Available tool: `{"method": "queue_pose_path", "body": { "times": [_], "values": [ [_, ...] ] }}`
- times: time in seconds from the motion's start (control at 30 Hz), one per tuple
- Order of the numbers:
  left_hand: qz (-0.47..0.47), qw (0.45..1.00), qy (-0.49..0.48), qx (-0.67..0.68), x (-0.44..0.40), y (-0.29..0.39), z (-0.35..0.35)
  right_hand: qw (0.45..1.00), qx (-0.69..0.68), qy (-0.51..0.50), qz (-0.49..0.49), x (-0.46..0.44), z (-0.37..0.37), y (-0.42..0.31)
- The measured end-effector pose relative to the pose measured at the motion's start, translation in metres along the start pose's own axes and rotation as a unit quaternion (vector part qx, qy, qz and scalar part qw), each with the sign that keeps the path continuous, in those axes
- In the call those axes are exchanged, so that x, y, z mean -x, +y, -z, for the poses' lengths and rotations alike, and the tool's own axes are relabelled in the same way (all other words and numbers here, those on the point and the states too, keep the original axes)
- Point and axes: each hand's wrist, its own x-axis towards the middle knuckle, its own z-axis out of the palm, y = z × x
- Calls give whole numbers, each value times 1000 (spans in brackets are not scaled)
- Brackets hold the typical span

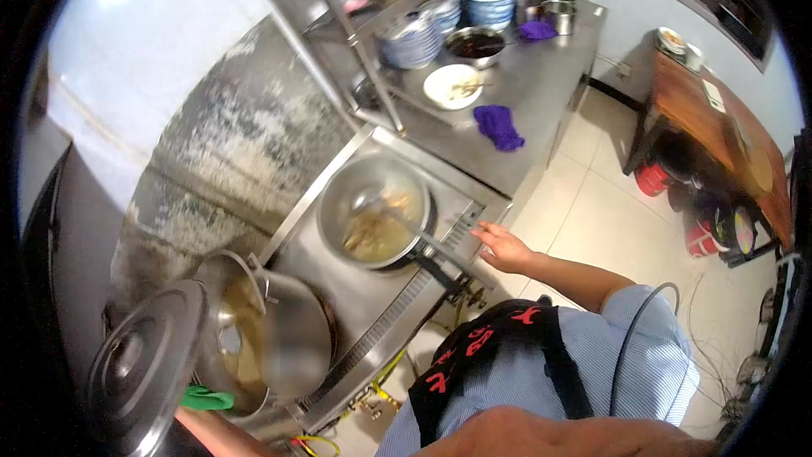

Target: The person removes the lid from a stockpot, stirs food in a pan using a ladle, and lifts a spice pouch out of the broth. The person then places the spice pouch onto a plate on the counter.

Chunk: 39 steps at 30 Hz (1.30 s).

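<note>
Right hand [503, 247] open, with fingers spread and palm bare, over the front edge of the stove [338, 288] and just beside the long handle of a metal ladle [457, 259]. Left hand [185, 415] mostly hidden behind a tilted lid [144, 364], next to a bunched green cloth [208, 399]; cannot tell whether wide, narrow or closed on the cloth or lid.

On the stove, a round, shiny metal pan [328, 224] with cloudy liquid and pale, lumpy food inside; ladle head in the liquid, handle crossing the rim toward the front edge. Farther left, near the stained, rough wall [245, 127], a deep, smooth-sided metal pot [317, 322], open at the top, with pale contents partly in view. Lid round and domed, with a worn metallic sheen, leaning close along the outer side of the pot mouth.

Between pot and pan, a bare strip of flat steel; along the front, a long slotted groove. Beyond the pan, a steel tabletop [516, 152] with a white bowl [453, 87], a crumpled purple cloth [499, 128] near its front edge, a dark-filled bowl [475, 46] and stacked plates [410, 41] farther back. Between this tabletop and a wooden table [719, 123], open room over smooth, pale floor tiles [584, 178].
</note>
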Motion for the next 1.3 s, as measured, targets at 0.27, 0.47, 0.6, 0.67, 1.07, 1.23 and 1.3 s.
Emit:
{"method": "queue_pose_path", "body": {
  "times": [0.27,0.47,0.6,0.67,1.07,1.23,1.3],
  "values": [
    [-41,978,-202,26,132,85,-213,988,-46,103,-101,122,90,96],
    [-76,895,-435,59,292,153,-369,960,-24,244,-138,223,141,172],
    [-113,805,-580,51,414,178,-477,928,-73,278,-236,269,167,207],
    [-189,772,-606,22,482,179,-531,908,-96,296,-280,286,175,222],
    [-248,601,-746,-146,771,164,-798,809,-62,401,-425,290,226,341],
    [-252,554,-760,-227,816,164,-904,794,-73,380,-468,268,265,386],
    [-271,548,-758,-229,829,142,-947,771,-95,365,-513,256,284,397]
  ]
}}
